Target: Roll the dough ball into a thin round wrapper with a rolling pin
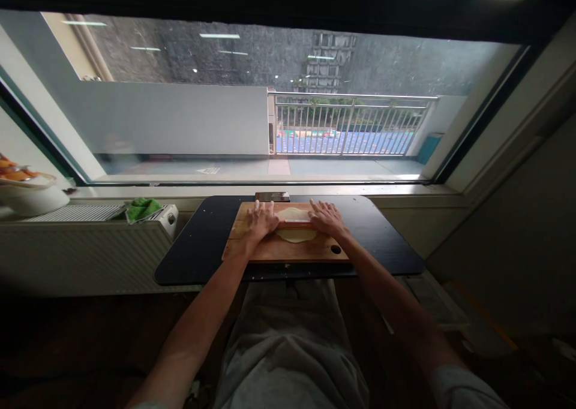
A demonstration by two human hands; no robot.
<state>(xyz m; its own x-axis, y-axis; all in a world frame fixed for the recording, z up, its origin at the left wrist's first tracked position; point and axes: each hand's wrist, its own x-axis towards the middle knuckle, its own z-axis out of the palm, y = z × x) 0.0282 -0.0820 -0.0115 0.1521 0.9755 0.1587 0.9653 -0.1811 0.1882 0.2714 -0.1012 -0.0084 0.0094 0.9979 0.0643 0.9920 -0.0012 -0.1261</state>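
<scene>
On a wooden cutting board (283, 254) lies a flat, pale, round sheet of dough (296, 235). Across its middle runs a rolling pin (294, 223), with dough showing both above and below it. My left hand (262, 219) holds the pin's left end, its fingers stretched forward over it. At the right end, my right hand (327, 218) rests on the pin in the same way, fingers extended. Both palms hide the pin's ends. The board has a dark round hole near its lower right corner.
The board lies on a black table (189, 247) against a window sill (216, 191). Behind the board is a phone (272, 197). To the left, a green cloth (143, 209) lies on a radiator (103, 247), near a white container (33, 196) with orange things in it.
</scene>
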